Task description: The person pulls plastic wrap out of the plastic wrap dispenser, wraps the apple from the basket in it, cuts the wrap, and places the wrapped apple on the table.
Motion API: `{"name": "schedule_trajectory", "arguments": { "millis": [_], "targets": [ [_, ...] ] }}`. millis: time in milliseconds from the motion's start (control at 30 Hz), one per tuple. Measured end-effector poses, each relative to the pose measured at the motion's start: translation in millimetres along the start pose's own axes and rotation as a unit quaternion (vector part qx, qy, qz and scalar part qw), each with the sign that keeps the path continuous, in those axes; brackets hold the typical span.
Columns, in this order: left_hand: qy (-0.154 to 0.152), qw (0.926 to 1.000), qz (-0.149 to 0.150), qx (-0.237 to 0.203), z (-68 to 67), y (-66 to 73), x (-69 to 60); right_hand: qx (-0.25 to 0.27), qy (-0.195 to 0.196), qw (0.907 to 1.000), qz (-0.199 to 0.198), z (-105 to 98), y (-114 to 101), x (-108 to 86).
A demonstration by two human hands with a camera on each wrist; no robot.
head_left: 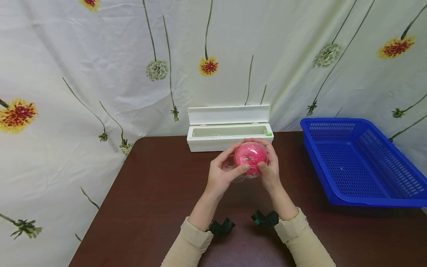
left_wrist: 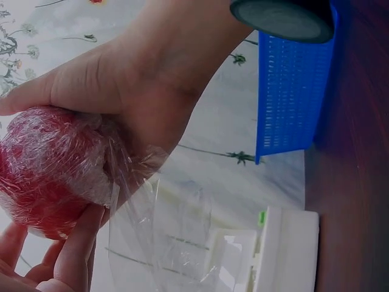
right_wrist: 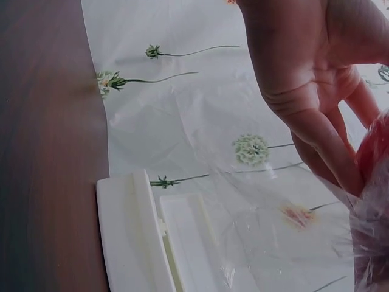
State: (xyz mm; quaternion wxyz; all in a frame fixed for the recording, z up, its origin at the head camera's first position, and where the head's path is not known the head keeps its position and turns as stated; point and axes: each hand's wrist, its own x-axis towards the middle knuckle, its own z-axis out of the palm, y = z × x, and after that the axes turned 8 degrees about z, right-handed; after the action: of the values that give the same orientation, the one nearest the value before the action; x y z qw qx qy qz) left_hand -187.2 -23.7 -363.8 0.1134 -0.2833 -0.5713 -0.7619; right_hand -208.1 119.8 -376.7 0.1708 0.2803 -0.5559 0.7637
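A red apple (head_left: 251,155) wrapped in clear cling film is held up above the table between both hands. My left hand (head_left: 220,173) grips its left side, with the thumb on the upper face near the stem. From the other side my right hand (head_left: 271,168) grips it, its thumb also on the upper face and fingers round the far side. In the left wrist view the film is bunched over the apple (left_wrist: 51,170), and a loose tail of film (left_wrist: 164,237) hangs off it. Only an edge of the apple (right_wrist: 374,146) shows in the right wrist view.
Behind the hands stands a white cling film box (head_left: 230,142) with its lid (head_left: 229,115) raised and a green slider (head_left: 268,134) at its right end. A blue plastic basket (head_left: 350,170) sits at the right of the brown table (head_left: 150,200). A flowered cloth (head_left: 126,48) hangs behind.
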Motion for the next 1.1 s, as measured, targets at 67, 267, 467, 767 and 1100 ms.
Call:
{"name": "schedule_trajectory", "arguments": {
  "millis": [67,267,467,767,1100],
  "targets": [
    [0.001,1.0,0.003,0.001,-0.5,0.5,0.3,-0.009,-0.007,0.9999,0.004,-1,-1,-0.3],
    [-0.002,1.0,0.003,-0.002,-2.5,2.9,1.6,-0.027,-0.032,0.9988,0.026,-5,-4,-0.7],
    [-0.003,0.9999,0.0,-0.015,-4.7,4.0,1.9,-0.049,-0.074,0.9935,0.071,-10,-9,0.1],
    [-0.043,0.9985,-0.033,-0.014,-11.4,1.5,3.6,-0.14,-0.12,0.9769,0.109,-24,-20,4.6],
    [-0.127,0.9903,-0.049,0.026,-23.5,2.4,5.1,-0.176,-0.152,0.9596,0.157,-29,-26,4.4]
  ]
}}
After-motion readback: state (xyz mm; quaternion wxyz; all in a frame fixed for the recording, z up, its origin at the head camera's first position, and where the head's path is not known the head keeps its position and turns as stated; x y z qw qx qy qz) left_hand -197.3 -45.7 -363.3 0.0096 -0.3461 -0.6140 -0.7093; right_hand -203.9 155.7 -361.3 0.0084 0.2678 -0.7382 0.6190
